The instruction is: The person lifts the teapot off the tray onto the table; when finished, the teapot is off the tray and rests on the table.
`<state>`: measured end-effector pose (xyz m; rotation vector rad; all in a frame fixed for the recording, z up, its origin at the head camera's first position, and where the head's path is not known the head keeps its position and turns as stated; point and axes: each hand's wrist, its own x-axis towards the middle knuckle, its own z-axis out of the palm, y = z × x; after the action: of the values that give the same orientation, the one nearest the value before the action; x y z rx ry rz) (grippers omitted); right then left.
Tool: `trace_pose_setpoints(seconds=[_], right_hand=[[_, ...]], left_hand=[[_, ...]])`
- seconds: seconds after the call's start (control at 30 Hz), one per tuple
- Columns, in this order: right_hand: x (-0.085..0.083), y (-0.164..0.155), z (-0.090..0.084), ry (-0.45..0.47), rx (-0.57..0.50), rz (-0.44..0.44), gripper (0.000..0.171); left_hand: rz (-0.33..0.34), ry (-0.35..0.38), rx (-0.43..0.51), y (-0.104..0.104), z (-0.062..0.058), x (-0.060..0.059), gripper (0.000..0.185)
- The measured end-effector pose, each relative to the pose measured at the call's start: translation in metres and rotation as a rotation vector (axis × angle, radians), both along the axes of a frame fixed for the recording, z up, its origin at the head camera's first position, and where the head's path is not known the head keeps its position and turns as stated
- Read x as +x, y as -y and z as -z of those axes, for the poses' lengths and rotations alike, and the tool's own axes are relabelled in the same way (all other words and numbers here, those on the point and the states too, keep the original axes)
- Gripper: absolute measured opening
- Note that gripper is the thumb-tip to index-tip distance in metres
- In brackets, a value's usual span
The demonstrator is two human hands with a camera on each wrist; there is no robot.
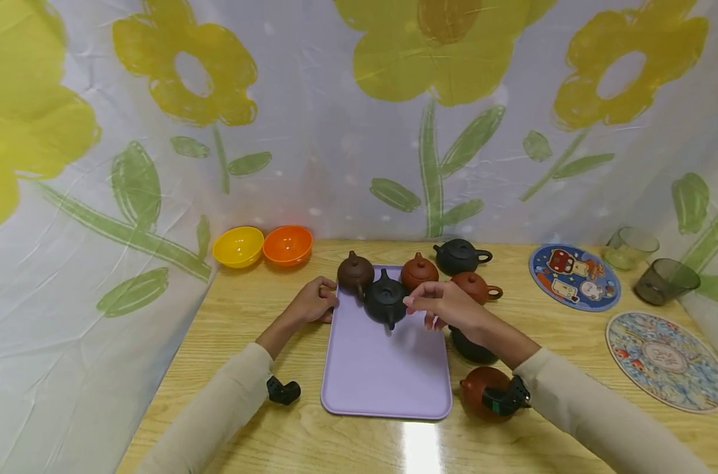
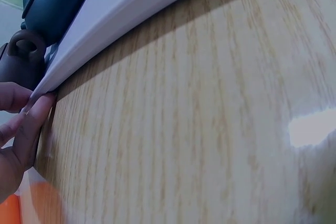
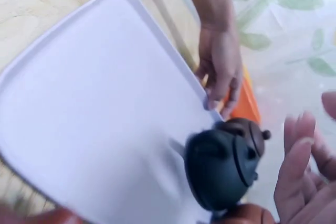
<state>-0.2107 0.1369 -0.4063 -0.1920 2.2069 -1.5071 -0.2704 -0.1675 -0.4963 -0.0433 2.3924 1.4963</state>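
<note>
My left hand (image 1: 313,301) pinches the rim of a lilac tray (image 1: 388,382) at its far left side. In the left wrist view, thumb and fingers (image 2: 37,114) meet around that rim. A black teapot (image 1: 385,301) stands on the tray, between a dark brown teapot (image 1: 355,272) and a reddish-brown teapot (image 1: 419,271) at the far end. Just right of the black teapot is my right hand (image 1: 450,306), raised with its fingers loosely bent. The right wrist view shows a gap between these fingers (image 3: 294,171) and the black teapot, with nothing held.
Right of the tray are a black teapot (image 1: 461,257), a reddish-brown one (image 1: 472,286), another black one partly hidden (image 1: 474,349) and a reddish-brown one (image 1: 483,388). Yellow (image 1: 238,247) and orange bowls (image 1: 288,246) stand back left; round mats (image 1: 666,362) and glasses (image 1: 666,282) lie right.
</note>
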Motion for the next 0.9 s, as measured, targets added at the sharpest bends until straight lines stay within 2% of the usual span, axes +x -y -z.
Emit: trace_pose_setpoints(seconds=[0.23, 0.43, 0.6, 0.77, 0.9], right_hand=[[-0.014, 0.025, 0.013, 0.055, 0.093, 0.062, 0.026], [-0.021, 0.032, 0.027, 0.034, 0.174, 0.08, 0.025], [-0.024, 0.035, 0.036, 0.0, 0.28, 0.058, 0.027], [-0.024, 0.038, 0.039, -0.02, 0.368, 0.056, 0.029], [-0.024, 0.038, 0.039, -0.025, 0.398, 0.051, 0.026]], left_hand=[[0.0, -0.001, 0.009, 0.0, 0.0, 0.0, 0.038], [-0.003, 0.0, -0.002, 0.0, -0.002, 0.001, 0.038], [-0.005, -0.005, 0.003, 0.0, -0.001, 0.001, 0.038], [0.002, -0.014, 0.002, 0.0, 0.0, 0.001, 0.038], [0.003, -0.015, 0.002, 0.0, 0.001, 0.001, 0.038]])
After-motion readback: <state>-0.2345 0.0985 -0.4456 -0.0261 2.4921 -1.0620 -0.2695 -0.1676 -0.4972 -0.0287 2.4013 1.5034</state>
